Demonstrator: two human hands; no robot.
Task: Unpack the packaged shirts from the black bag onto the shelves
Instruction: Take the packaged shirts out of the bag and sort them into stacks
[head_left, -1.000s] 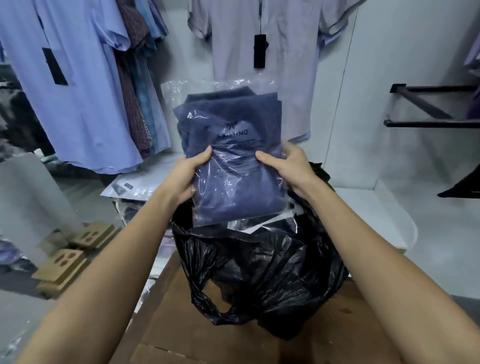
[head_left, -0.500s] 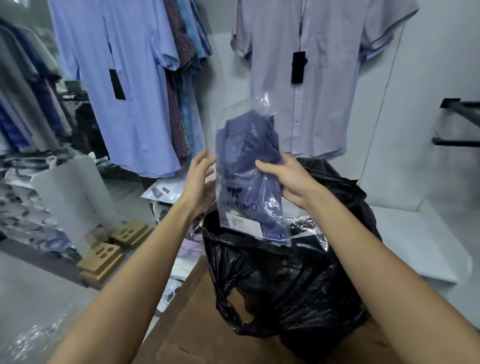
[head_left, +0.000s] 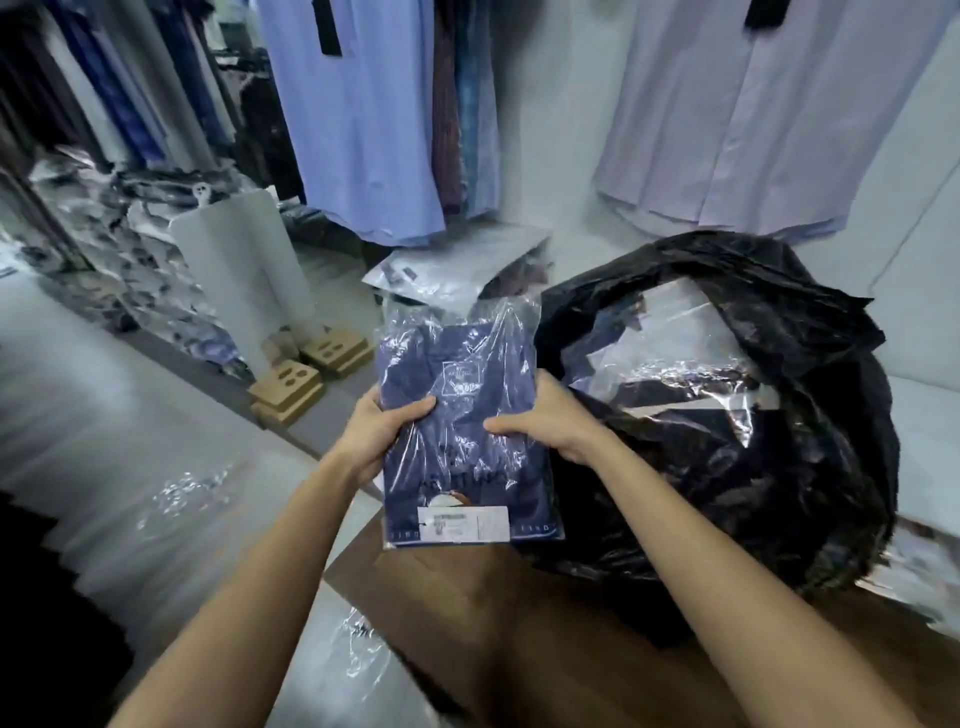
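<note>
- Holding, in the head view, the packaged shirt (head_left: 460, 436) clear of the black bag (head_left: 753, 431): you have it out in front of you, just left of the bag's open mouth, its long axis running away from you and the white label at the near end.
- Your left hand (head_left: 382, 434) grips the package's left edge and your right hand (head_left: 545, 423) its right edge, both curled shut on the plastic with thumbs on top; neither is nearer.
- A stack of packaged shirts (head_left: 457, 267) lies on the shelf (head_left: 332, 257) beyond the far end of the package and slightly left, so the placing move looks to be forward along the long axis.
- More packages (head_left: 670, 358) show inside the bag, so the unpacking seems partway done.
</note>
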